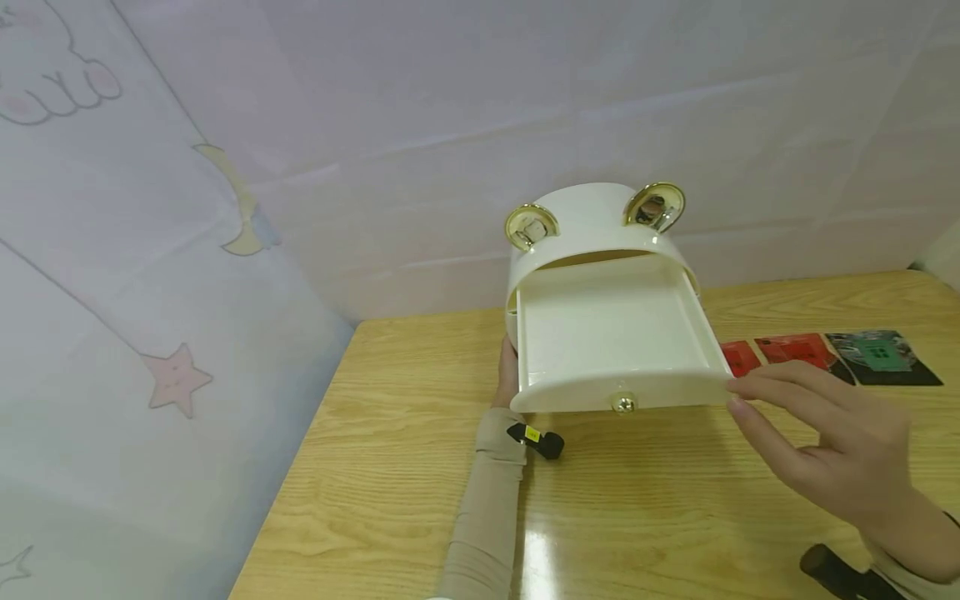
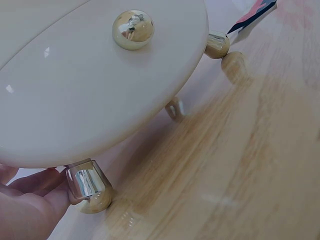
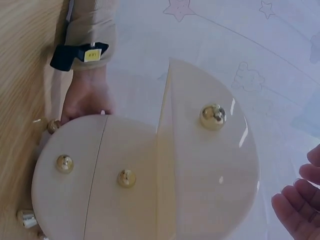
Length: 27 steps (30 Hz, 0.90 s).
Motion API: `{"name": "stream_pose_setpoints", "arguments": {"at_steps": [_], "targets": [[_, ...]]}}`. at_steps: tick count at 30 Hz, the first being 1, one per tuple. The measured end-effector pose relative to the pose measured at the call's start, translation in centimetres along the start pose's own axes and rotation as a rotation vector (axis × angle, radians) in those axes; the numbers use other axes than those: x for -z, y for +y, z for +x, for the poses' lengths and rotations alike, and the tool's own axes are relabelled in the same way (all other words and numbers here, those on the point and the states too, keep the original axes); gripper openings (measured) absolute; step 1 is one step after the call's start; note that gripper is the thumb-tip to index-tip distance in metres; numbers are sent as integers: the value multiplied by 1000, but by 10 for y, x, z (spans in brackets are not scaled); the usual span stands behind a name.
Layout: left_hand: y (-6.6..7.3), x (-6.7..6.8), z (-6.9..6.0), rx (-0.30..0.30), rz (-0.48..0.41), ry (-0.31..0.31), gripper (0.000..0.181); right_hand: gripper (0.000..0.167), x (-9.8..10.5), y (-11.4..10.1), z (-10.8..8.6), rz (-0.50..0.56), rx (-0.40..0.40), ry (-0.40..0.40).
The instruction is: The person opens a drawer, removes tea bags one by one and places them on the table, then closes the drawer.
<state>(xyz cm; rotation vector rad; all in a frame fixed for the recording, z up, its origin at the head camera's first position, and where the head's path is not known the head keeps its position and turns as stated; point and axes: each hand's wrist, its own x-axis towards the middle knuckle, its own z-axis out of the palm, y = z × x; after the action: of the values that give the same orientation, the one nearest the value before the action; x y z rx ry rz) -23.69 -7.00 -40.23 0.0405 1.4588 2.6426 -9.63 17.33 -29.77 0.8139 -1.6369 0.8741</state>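
Note:
A glossy white mini drawer cabinet [image 1: 592, 208] with two gold ears stands on short gold legs. Its top drawer [image 1: 611, 321] is pulled far out, and its inside looks bare. Two lower drawer fronts [image 3: 117, 210] with round gold knobs sit closed in the right wrist view. My left hand [image 1: 508, 375] holds the cabinet low on its left side; beside a gold leg [image 2: 87, 181], part of its fingers is hidden. My right hand [image 1: 832, 433] is by the right front corner of the drawer, fingers loosely extended. In the right wrist view, its fingers [image 3: 295, 205] appear apart from the drawer front.
Red and dark flat cards or packets [image 1: 881, 354] lie on the wooden table [image 1: 375, 467], right of the cabinet. Pale printed cloth [image 1: 420, 150] hangs close behind and on the left. A black strap device [image 1: 536, 440] is on the left wrist.

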Motion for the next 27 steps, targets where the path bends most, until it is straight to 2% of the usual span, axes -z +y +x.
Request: {"name": "stream_pose_setpoints", "arguments": {"at_steps": [1, 2, 4, 7, 8, 9, 15, 18, 23, 27], "targets": [[0, -1, 0, 3, 0, -4, 36, 44, -4, -2, -1, 24, 11, 16], [7, -8, -8, -14, 18, -7, 36, 42, -7, -4, -1, 41, 18, 24], [7, -7, -8, -14, 20, -14, 36, 40, -12, -8, -4, 53, 27, 26], [5, -5, -6, -26, 37, -14, 35, 40, -18, -12, -9, 38, 23, -16], [4, -4, -5, -29, 44, -10, 35, 40, -20, -14, -11, 29, 19, -38], [-4, 4, 4, -17, 34, -2, 34, 40, -22, -14, -12, 32, 17, -53], [-13, 10, 14, -52, 67, 72, 32, 42, -33, -14, -22, 22, 31, -142], [-15, 11, 18, -46, 47, 65, 32, 43, -38, -12, -27, -14, 44, -163], [-11, 8, 14, -48, 19, 29, 31, 45, -45, -10, -32, -48, 34, -201], [-6, 4, 7, -53, 17, 29, 31, 46, -50, -8, -33, -64, 21, -212]]}}
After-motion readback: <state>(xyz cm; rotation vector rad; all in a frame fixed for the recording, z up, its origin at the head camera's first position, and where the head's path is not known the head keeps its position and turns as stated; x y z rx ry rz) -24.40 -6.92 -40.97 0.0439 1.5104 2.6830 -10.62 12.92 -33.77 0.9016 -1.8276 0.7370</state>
